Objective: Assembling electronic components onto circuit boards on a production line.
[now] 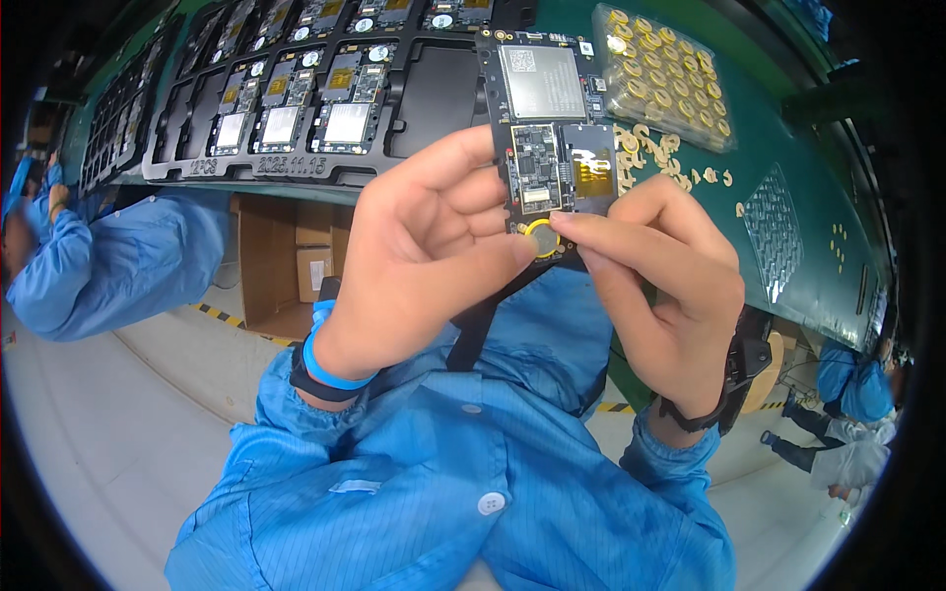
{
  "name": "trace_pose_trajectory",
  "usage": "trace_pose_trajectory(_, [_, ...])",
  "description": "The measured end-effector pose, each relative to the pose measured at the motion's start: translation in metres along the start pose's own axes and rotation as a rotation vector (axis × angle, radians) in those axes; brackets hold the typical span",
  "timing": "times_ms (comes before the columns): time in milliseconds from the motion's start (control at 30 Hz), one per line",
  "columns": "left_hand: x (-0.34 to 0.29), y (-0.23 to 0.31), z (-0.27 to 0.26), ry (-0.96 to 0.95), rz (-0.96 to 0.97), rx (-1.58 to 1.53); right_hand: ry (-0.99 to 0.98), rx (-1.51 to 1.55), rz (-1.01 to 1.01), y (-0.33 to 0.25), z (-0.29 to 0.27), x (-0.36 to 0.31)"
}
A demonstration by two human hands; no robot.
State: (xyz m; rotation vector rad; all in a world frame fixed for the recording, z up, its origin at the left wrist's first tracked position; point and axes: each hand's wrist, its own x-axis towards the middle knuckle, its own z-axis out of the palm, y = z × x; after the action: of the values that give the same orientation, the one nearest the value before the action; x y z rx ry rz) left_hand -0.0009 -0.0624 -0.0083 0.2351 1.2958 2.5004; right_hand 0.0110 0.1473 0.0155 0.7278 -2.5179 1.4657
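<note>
At the green table [774, 128], your left hand [399, 231] is grasping a circuit board [548, 148] while your right hand [672, 271] is touching its yellow-rimmed cell [545, 238], whether pinching it I cannot tell.

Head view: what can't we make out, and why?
All in the head view:
- Underside of the black rectangular circuit board: turned away.
- Left edge of the yellow-rimmed grey disc: covered by the left hand.
- Far end of the black moulded plastic tray: beyond the top edge.

Blue pinstriped smock [414, 468] — round white buttons [491, 503], gathered cuffs [294, 416], blue left wristband [323, 369] beside a black band [317, 391], bulky black right-wrist strap [732, 382]
</note>
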Motion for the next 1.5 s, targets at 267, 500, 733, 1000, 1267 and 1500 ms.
trace_pose_trajectory(267, [0.009, -0.01, 0.002, 0.035, 0.0, -0.03, 0.027, -0.023, -0.049, 0.009, -0.002, 0.003])
trace_pose_trajectory(500, [0.018, -0.006, 0.005, 0.074, -0.038, 0.015, 0.234, 0.222, 0.178, 0.009, -0.003, 0.004])
trace_pose_trajectory(733, [0.079, 0.001, 0.01, 0.036, 0.05, 0.16, 0.104, 0.429, 0.431, 0.046, -0.056, 0.075])
trace_pose_trajectory(1000, [0.199, 0.063, -0.04, 0.339, 0.55, 1.144, 0.264, 0.181, 0.62, 0.252, -0.19, 0.228])
trace_pose_trajectory(1267, [0.346, 0.046, -0.128, 0.669, 0.299, 1.418, 0.272, -0.947, 0.523, 0.284, -0.176, 0.216])
trace_pose_trajectory(1500, [0.398, 0.025, -0.155, 0.64, 0.279, 1.669, -0.18, -0.406, 0.092, 0.148, -0.126, 0.141])
